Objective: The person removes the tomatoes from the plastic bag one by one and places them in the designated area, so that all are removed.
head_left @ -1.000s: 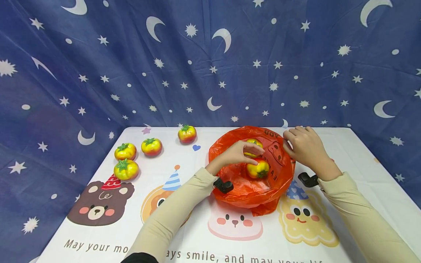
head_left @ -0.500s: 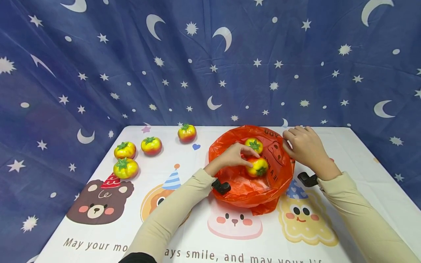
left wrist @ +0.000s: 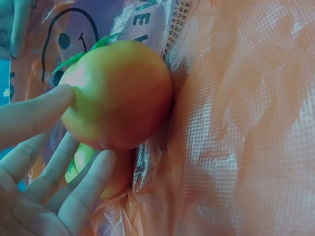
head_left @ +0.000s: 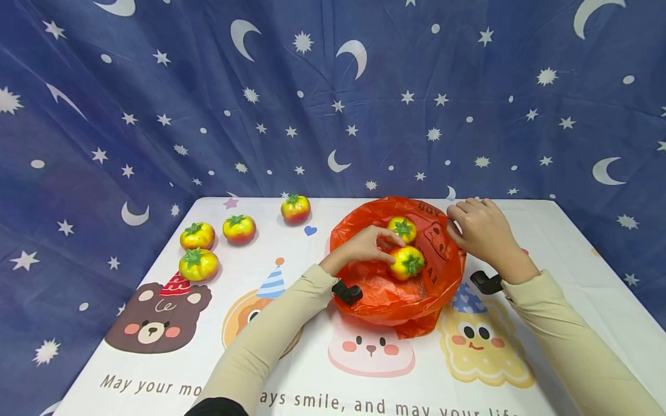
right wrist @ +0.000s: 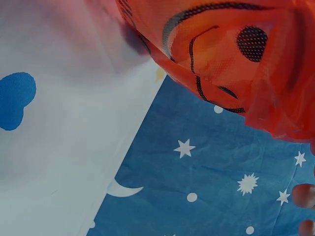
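A red plastic bag stands on the table with its mouth spread wide. Two yellow-red tomatoes lie inside: a front tomato and a back tomato, both showing green leafy tops. My left hand reaches into the bag from the left. Its thumb and finger touch the side of the front tomato, fairly straight and spread; the left wrist view shows fingertips against its skin. My right hand holds the bag's rim at the back right. In the right wrist view only a few fingertips show.
Several more tomatoes sit at the left: a rear tomato, a middle tomato and two close together, including a front-left tomato. A white cartoon-printed cloth covers the table. A blue star-patterned curtain hangs behind.
The front tomato has turned so its green top faces up. My left hand has drawn slightly back to the left, from above the tomato to its side. My right hand stays on the rim.
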`<action>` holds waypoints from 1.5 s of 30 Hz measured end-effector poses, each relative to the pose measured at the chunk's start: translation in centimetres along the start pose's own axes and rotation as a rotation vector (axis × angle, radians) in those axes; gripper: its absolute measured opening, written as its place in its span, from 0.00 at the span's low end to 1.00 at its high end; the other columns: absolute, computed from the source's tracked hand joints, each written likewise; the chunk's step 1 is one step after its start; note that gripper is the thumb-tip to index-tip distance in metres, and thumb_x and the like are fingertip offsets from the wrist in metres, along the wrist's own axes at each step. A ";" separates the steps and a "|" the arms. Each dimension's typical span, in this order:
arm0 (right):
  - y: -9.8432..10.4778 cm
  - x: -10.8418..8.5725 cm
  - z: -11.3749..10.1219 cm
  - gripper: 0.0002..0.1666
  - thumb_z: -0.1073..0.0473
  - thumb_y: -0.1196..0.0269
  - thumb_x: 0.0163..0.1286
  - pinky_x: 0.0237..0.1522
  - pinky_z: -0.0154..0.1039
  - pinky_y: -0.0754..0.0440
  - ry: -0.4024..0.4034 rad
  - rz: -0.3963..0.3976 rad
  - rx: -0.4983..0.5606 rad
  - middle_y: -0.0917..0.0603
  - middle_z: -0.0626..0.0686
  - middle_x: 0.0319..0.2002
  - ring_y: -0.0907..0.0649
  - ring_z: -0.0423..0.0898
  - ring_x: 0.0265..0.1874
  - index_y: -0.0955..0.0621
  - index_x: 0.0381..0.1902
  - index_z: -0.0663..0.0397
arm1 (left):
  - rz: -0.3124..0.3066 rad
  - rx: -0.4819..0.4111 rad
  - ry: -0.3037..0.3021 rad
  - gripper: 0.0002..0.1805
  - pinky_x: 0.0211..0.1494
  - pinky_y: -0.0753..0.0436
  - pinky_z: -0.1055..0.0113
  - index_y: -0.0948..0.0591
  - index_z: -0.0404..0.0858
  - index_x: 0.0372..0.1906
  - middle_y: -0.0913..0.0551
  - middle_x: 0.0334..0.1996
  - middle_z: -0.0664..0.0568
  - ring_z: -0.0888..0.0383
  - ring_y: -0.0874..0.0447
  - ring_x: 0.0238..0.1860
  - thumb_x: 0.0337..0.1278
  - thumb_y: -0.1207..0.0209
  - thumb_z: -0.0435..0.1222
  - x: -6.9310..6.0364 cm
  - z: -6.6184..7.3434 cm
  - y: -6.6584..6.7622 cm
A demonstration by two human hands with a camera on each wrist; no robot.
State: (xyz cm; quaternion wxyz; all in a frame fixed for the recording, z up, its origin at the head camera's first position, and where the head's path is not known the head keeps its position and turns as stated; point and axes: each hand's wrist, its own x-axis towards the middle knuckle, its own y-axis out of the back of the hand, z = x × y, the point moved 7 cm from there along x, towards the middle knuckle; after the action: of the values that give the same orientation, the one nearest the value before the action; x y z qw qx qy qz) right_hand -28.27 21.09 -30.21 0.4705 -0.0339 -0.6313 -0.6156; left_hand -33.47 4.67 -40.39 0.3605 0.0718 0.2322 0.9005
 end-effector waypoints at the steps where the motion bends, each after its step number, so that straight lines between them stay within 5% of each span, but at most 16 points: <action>1: 0.0 0.0 0.0 0.05 0.64 0.40 0.53 0.26 0.46 0.30 -0.001 -0.004 -0.001 0.21 0.56 0.19 0.24 0.54 0.23 0.26 0.22 0.58 | -0.003 -0.017 0.004 0.20 0.51 0.18 0.72 0.19 0.33 0.49 0.18 0.52 0.44 0.49 0.19 0.53 0.46 0.34 0.25 0.0 -0.1 0.0; 9: -0.1 0.1 0.0 0.05 0.64 0.40 0.54 0.26 0.46 0.29 -0.004 -0.010 -0.001 0.21 0.56 0.19 0.24 0.54 0.24 0.26 0.22 0.58 | -0.014 -0.103 0.057 0.22 0.52 0.18 0.70 0.23 0.31 0.55 0.22 0.56 0.41 0.47 0.20 0.55 0.51 0.37 0.26 0.0 -1.0 -0.3; 22: -0.2 0.1 0.1 0.06 0.64 0.39 0.53 0.26 0.46 0.30 -0.019 -0.027 -0.004 0.21 0.56 0.19 0.24 0.54 0.24 0.26 0.22 0.58 | -0.009 -0.090 0.103 0.27 0.54 0.19 0.71 0.25 0.37 0.57 0.22 0.56 0.43 0.50 0.20 0.54 0.49 0.33 0.33 0.2 -1.3 -1.2; 41: -0.2 0.1 0.0 0.06 0.64 0.40 0.53 0.26 0.46 0.30 -0.020 -0.018 -0.003 0.21 0.56 0.19 0.24 0.54 0.23 0.26 0.22 0.58 | -0.097 -0.104 0.082 0.31 0.56 0.21 0.71 0.26 0.41 0.62 0.24 0.61 0.51 0.57 0.21 0.57 0.49 0.33 0.34 0.2 -1.5 -2.2; 45: -0.2 0.0 0.0 0.06 0.64 0.40 0.54 0.25 0.45 0.30 -0.019 -0.016 -0.004 0.21 0.56 0.19 0.24 0.54 0.23 0.26 0.22 0.58 | -0.120 -0.110 0.093 0.32 0.59 0.22 0.69 0.29 0.39 0.65 0.27 0.64 0.49 0.52 0.24 0.61 0.51 0.35 0.31 0.2 -1.5 -2.3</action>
State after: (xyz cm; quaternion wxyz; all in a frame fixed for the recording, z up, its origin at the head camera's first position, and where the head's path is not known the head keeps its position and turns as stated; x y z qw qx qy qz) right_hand -28.42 21.05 -30.32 0.4596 -0.0357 -0.6346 -0.6204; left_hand -32.62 5.70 -42.83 0.4060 -0.0040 0.2027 0.8911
